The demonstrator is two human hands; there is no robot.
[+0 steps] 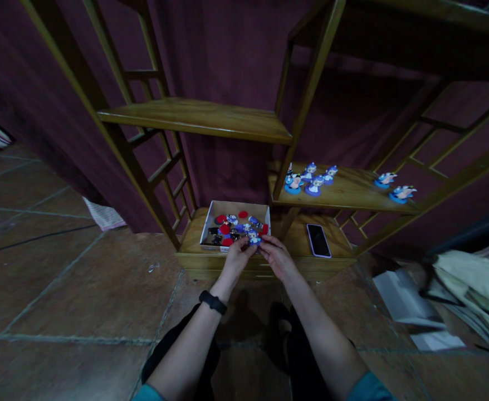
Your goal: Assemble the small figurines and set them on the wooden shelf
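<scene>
Left grip [238, 258] beside right grip [278, 258]

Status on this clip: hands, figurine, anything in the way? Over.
Left hand, right hand: fingers on one figurine. Figurine at near edge of open box. No obstruction seen at hands; phone off right.

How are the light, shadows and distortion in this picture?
Head view: dim light, soft shadow on brown tiled floor between the legs; head view: yellowish wooden posts leaning outward, likely lens distortion; head view: small handheld purple-and-white figurine lacking fine detail.
</scene>
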